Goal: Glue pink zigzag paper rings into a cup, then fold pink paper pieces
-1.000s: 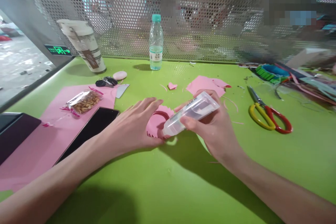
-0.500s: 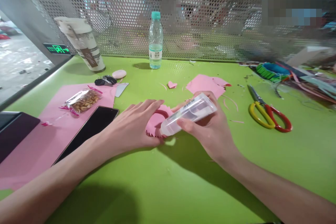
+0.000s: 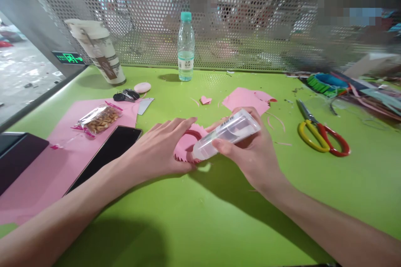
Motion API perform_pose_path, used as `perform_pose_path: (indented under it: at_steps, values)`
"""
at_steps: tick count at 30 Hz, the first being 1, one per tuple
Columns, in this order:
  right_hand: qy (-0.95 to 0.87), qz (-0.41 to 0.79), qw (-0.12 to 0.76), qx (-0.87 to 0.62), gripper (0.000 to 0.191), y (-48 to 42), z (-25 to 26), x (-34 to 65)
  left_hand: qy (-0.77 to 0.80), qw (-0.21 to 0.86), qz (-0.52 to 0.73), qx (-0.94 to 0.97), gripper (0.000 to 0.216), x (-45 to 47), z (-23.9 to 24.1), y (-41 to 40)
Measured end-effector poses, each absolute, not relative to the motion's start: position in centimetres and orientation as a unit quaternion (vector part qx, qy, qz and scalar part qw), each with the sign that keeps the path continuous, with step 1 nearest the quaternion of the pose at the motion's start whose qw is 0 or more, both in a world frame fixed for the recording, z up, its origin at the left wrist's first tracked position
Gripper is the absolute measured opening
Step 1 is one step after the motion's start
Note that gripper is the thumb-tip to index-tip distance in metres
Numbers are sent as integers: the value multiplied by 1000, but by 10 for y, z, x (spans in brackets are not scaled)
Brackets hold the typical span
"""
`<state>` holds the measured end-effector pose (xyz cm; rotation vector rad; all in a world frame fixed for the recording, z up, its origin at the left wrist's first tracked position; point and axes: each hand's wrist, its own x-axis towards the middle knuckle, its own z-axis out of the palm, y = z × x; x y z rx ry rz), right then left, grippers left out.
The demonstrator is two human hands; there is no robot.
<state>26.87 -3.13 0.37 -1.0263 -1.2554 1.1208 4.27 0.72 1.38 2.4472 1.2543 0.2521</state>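
My left hand (image 3: 158,150) rests its fingers on a pink paper piece with a zigzag edge (image 3: 183,150), pinning it to the green table. A red curved line or ring shows on the paper, partly covered. My right hand (image 3: 247,146) grips a translucent plastic squeeze tube (image 3: 227,135), possibly glue, with its nozzle end tilted down against the pink paper. The tube and fingers hide the middle of the paper.
Left of my hands lie a phone (image 3: 105,156) and a snack packet (image 3: 100,119) on a pink sheet (image 3: 56,167). Red-and-yellow scissors (image 3: 322,139) lie right, with pink scraps (image 3: 246,100) ahead. A water bottle (image 3: 186,48) and paper cup (image 3: 97,52) stand by a perforated metal screen (image 3: 250,16).
My hands keep the same hold on the tube and paper. The whole scene has drifted slightly upward in the view.
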Motion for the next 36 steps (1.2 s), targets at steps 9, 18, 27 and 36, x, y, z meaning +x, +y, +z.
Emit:
perform_pose_path:
  at_steps: [9,18,27,36]
  values:
    - [-534,466,553,-439,51,-33,5,268,449,178,87,871,99,42,12,8]
    - [-498,466,589,-433,42,-25,4,276,442,182,92,873,97,41,10,9]
    - [-498,477,589,-422,41,-27,0,276,443,176,94,874,99,42,9,9]
    - [-507,480,573,-429,47,-30,0,270,439,185,93,874,94,42,12,8]
